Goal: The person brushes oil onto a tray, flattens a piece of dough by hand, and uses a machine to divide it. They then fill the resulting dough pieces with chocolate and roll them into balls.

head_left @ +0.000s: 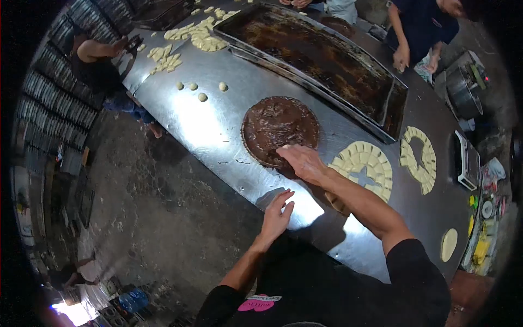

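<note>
A round brown disc of chocolate-covered dough [279, 125] lies on the steel table [212, 120]. My right hand [303, 161] lies flat on the disc's near edge, fingers together and pointing left, holding nothing. My left hand [277, 213] rests on the table's near edge with its fingers spread, empty. Right of my right arm lies a round of pale dough cut into squares [366, 163], with pieces gone from its middle.
A second cut round [418, 158] sits further right, a small plain disc [449, 244] near the edge. Loose dough pieces [190, 34] lie at the far end. A long dark griddle tray [321, 60] runs along the back. Other people stand at the far side and left.
</note>
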Motion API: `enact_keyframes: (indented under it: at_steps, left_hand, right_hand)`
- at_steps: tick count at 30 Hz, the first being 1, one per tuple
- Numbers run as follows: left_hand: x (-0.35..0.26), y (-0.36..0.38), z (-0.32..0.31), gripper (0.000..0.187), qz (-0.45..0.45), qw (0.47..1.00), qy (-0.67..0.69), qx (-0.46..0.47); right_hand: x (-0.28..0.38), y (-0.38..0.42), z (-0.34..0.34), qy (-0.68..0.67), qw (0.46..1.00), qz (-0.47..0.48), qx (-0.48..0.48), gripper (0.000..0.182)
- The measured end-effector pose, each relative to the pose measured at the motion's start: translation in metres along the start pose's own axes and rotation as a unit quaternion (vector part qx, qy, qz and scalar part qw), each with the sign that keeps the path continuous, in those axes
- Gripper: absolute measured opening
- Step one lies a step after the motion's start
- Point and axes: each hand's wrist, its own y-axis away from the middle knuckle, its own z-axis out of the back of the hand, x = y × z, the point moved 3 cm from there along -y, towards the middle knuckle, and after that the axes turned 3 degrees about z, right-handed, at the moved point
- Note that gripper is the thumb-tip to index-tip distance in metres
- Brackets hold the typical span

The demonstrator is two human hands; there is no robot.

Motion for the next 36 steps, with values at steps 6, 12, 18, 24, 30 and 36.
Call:
enact_keyframes:
  at_steps: [6, 12, 18, 24, 30, 36]
  left_hand:
    - [0.027, -0.02, 0.03, 0.031, 0.13, 0.986, 0.077, 0.068]
    - [0.0, -0.036, -0.002, 0.028, 0.243, 0.817, 0.523, 0.009]
    - [-0.015, -0.016, -0.03, 0.016, 0.183, 0.852, 0.489, -0.026]
    - [-0.042, 0.01, -0.081, 0.022, 0.171, 0.883, 0.436, -0.034]
    - [-0.071, 0.046, -0.116, 0.015, 0.13, 0.947, 0.294, -0.009]
    - [-0.066, 0.046, -0.107, 0.015, 0.12, 0.874, 0.43, 0.192]
  right_hand:
    - [-0.004, -0.017, -0.011, 0.008, 0.967, -0.06, 0.248, 0.036]
    - [-0.009, 0.006, -0.004, -0.627, 0.623, -0.448, 0.132, 0.043]
    - [0.035, 0.077, 0.033, -0.701, 0.514, -0.494, -0.036, 0.038]
    - [0.055, 0.162, 0.045, -0.506, 0.713, -0.437, -0.211, 0.045]
    - [0.111, 0.198, 0.098, -0.046, 0.94, -0.272, -0.201, 0.037]
    - [0.121, 0.191, 0.141, -0.083, 0.941, -0.292, -0.151, 0.011]
